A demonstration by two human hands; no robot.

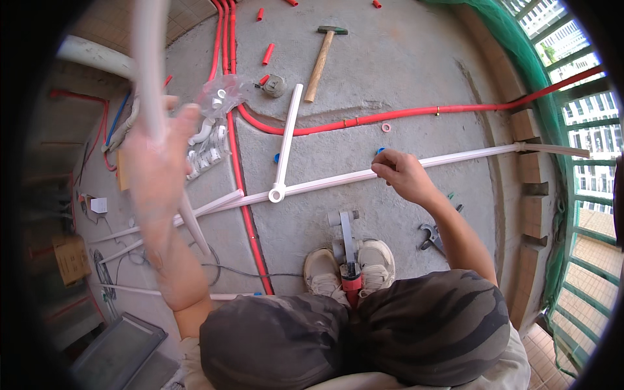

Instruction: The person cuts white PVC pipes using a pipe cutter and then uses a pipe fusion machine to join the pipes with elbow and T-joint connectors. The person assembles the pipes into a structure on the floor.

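Note:
My left hand [156,172], smeared by motion, is wrapped round a white plastic pipe [149,65] raised upright at the left. Its lower end slants down past my wrist. My right hand [406,177] is closed, thumb and fingers curled together beside a long white pipe [468,156] lying on the floor. A small blue piece [380,151] shows at its fingertips; whether they grip it I cannot tell. A shorter white pipe [290,130] ends in a round white fitting [277,193] by the long one. Between my shoes stands a red-handled pipe fusion welder [350,260].
A hammer [320,62], a tape measure [274,85] and a plastic bag of white fittings [221,96] lie farther off. Red conduit [390,117] crosses the concrete floor. Grey pipe cutters [430,237] lie at right, and green netting [552,78] hangs along the railing.

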